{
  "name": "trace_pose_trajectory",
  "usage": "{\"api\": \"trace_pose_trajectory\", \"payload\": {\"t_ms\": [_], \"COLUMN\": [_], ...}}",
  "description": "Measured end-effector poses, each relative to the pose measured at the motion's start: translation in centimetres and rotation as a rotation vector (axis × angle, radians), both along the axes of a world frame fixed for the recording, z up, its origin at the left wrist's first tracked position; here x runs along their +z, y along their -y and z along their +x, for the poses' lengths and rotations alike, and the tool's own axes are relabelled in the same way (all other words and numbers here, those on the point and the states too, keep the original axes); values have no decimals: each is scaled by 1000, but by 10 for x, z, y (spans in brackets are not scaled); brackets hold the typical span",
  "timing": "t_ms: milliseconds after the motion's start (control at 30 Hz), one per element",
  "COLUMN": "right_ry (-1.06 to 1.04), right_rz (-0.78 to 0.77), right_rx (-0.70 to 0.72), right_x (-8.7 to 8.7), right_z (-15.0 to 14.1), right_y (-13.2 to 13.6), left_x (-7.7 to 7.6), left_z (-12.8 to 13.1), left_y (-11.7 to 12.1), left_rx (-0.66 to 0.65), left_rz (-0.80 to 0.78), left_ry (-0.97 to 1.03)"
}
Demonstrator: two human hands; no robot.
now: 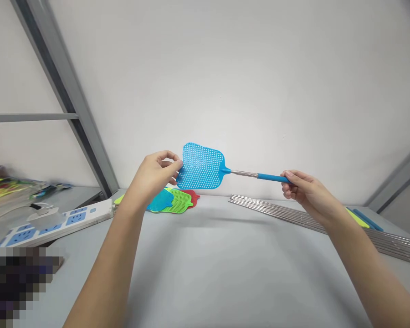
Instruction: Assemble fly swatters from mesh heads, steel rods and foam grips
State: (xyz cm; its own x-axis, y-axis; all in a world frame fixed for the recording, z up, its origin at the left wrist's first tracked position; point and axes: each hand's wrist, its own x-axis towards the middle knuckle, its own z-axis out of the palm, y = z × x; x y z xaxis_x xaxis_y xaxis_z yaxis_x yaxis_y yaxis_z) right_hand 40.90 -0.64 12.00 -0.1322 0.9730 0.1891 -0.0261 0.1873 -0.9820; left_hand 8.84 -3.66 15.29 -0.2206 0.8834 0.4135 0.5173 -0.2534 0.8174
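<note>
We hold one blue fly swatter [222, 169] roughly level in mid-air, above a grey table [205, 264]; our left hand [159, 169] pinches the left edge of its perforated head [201, 167], thumb and fingers close together, while our right hand [302, 186] has its fingers curled round the end of the blue handle [271, 177]. Between them runs a metal shaft [245, 173]; all three parts look joined — so we judge this swatter complete, though we cannot tell how firmly it fits. Other parts seem left to do; near our left wrist a blue head [161, 200], a green head [181, 202] and a red head [194, 199] overlap on the table, showing no shafts; bare metal rods [259, 205] pass behind our right forearm — beside them lie blue pieces [371, 222] and a yellow piece [357, 218], too partly hidden to identify.
</note>
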Motion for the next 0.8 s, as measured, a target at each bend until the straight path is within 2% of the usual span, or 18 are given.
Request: {"api": "trace_pose_trajectory", "payload": {"t_ms": [200, 433, 533, 667, 800], "right_ry": [66, 345, 286, 114, 18], "right_rz": [2, 80, 95, 16, -27], "right_rx": [-7, -62, -79, -78, -312], "right_x": [-2, -6, -11, -18, -33], "right_z": [5, 13, 18, 34, 78], "right_y": [-3, -7, -14, -30, -53], "left_x": [-5, -12, -19, -27, -25], "left_z": [0, 7, 13, 21, 21], "left_y": [-4, -9, -13, -17, -17], "left_rx": [-138, -212, -281, -330, -240], "left_rz": [-76, -166, -218, -279, -252], "left_ry": [5, 12, 67, 123, 96]}}
